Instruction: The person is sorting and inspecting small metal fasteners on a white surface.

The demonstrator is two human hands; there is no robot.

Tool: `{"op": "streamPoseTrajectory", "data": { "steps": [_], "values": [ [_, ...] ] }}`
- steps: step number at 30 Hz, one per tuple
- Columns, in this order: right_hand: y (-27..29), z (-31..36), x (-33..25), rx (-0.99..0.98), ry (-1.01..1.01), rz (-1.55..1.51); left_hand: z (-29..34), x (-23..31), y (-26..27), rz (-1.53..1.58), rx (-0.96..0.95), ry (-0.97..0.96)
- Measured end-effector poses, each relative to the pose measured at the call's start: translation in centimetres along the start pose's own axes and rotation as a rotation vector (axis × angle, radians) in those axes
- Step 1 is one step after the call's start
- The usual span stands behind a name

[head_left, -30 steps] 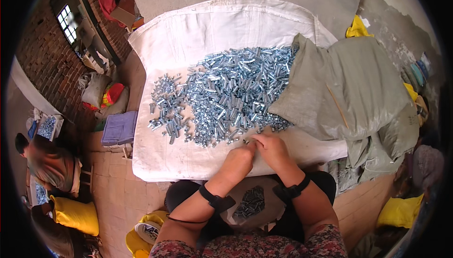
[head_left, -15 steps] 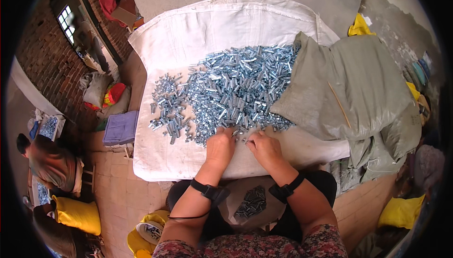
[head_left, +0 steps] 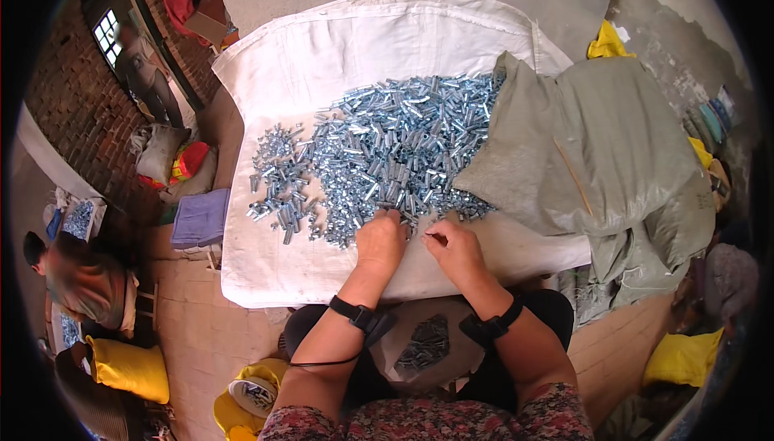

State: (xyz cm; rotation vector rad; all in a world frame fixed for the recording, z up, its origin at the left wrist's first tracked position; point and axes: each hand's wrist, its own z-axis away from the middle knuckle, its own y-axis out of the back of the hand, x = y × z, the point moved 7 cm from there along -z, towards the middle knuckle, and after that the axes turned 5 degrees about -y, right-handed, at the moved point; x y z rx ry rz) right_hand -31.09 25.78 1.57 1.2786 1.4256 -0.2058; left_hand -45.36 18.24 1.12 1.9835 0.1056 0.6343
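A large heap of shiny metal sleeves and small fittings (head_left: 403, 139) lies on a white cloth (head_left: 282, 276). At its near edge my left hand (head_left: 382, 243) has its fingers curled among the pieces; their tips are hidden. Just to its right, my right hand (head_left: 455, 246) is closed in a pinch above the cloth. Whatever sits between thumb and forefinger is too small to name. A looser group of small metal parts (head_left: 280, 147) lies left of the heap. On my lap, a pale sack or cloth (head_left: 387, 364) bears a batch of darker metal pieces (head_left: 426, 343).
A grey-green sack (head_left: 613, 135) with a thin stick covers the table's right side. At lower left stands a yellow container (head_left: 230, 409) with metal parts. One person (head_left: 89, 284) sits at far left; another (head_left: 145, 74) stands by the doorway. A purple cushion (head_left: 200, 217) is beside the table.
My right hand has lifted slightly off the heap's edge and its fingers have closed further. My left hand stays near the same spot. The person by the doorway has come further into sight.
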Motion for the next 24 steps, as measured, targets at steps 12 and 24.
{"op": "streamPoseTrajectory", "data": {
  "steps": [12,24],
  "values": [
    [1.7,-0.2,0.7,-0.031,-0.359,-0.62,2.1,1.9,-0.7,1.744,-0.2,0.471],
    [1.3,0.0,1.1,-0.043,-0.419,-0.764,3.0,2.7,-1.6,1.517,-0.267,0.31]
  ]
}}
